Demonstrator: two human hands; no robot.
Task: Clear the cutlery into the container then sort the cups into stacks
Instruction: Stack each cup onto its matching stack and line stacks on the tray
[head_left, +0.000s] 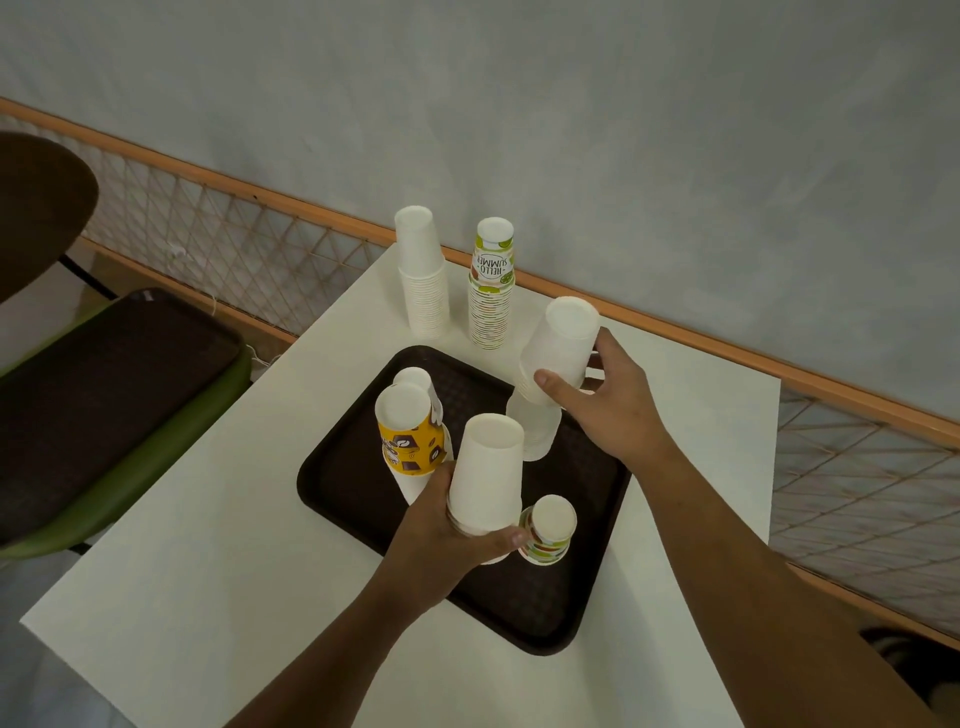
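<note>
A dark brown tray (363, 467) lies on the white table (208, 519). My left hand (447, 540) grips the base of an upturned white cup stack (485, 467) above the tray. My right hand (608, 400) holds the upper part of a tilted stack of clear-white cups (558, 348), whose lower part (540, 431) stands on the tray. A yellow coffee-print cup stack (410, 436) stands at the tray's left, and a short green-patterned cup stack (548, 530) stands beside my left thumb. No cutlery shows.
Two tall upturned stacks stand on the table behind the tray: plain white cups (423, 270) and "Hello Summer" cups (492, 283). A second brown tray (104, 395) rests on a green chair (156, 488) at the left. A railing with mesh (675, 322) runs behind the table.
</note>
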